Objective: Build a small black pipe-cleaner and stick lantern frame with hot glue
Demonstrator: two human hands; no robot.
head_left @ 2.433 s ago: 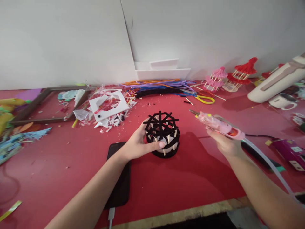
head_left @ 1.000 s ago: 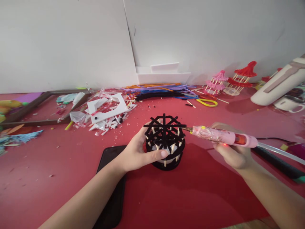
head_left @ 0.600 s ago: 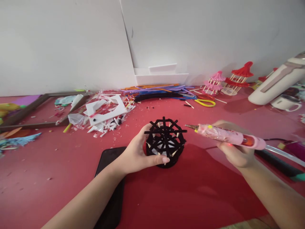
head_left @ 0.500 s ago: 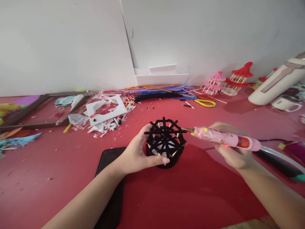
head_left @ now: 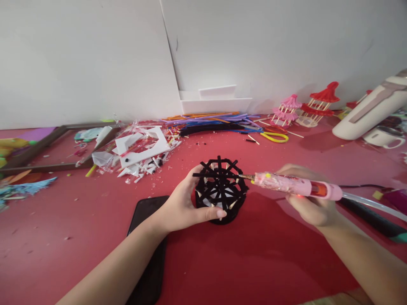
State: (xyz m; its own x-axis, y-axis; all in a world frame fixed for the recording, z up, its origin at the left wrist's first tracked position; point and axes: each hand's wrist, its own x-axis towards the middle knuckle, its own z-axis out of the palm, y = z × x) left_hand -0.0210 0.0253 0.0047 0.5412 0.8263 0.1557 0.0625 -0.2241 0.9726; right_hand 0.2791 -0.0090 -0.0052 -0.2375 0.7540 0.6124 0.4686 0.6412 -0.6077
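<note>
My left hand (head_left: pixel 186 207) is wrapped round the left side of a small round black model (head_left: pixel 221 190), thumb at its front. Black fuzzy strips cross like spokes over its top, and pale short sticks stand between its rings. In my right hand (head_left: pixel 313 203) is a pink hot glue gun (head_left: pixel 282 184) with a clear glue stick in its rear and a small red light glowing. The gun's metal nozzle reaches over the right end of the horizontal black strip; whether it touches cannot be made out. My left fingers behind the model are mostly hidden.
A black phone (head_left: pixel 148 254) lies under my left forearm. Behind are pipe cleaners (head_left: pixel 216 120), yellow-handled scissors (head_left: pixel 275 136) and white foam scraps (head_left: pixel 144 148). Pink (head_left: pixel 288 110) and red pavilion models (head_left: pixel 319 103), a white bottle (head_left: pixel 365 112) and a mug (head_left: pixel 384 137) stand at right.
The glue gun has come from the right to the model's strip, drawn back briefly, then returned and slid further left over it. The model has tilted slightly; my left hand keeps its hold.
</note>
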